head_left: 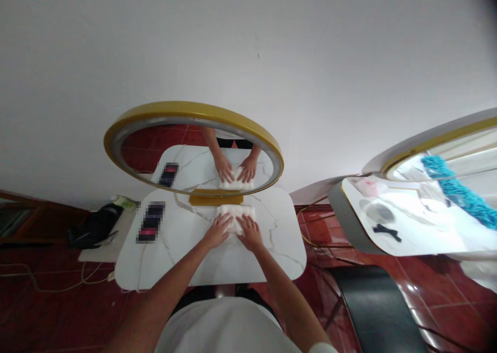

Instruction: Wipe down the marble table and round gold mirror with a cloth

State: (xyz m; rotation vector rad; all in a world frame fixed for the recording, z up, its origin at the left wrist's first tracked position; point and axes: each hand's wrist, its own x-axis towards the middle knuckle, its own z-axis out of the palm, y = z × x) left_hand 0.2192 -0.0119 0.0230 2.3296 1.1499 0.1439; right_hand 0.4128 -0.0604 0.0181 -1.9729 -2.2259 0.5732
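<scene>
A white folded cloth (236,210) lies on the white marble-patterned table (202,265), near the gold base of the mirror. My left hand (220,230) rests on the cloth's left side with its fingers spread. On the right side of the same cloth, my right hand (249,232) lies flat, its fingers apart. Both palms face down, and the cloth's near edge is partly hidden beneath them. The round gold-framed mirror (194,156) above the table reflects both hands and the cloth.
A blurred dark phone-like object (150,222) lies on the table's left. Right of me stand a black chair (376,306) and a second table (411,241) with a black item (387,232). A black bag (97,224) and cables (58,290) are at left.
</scene>
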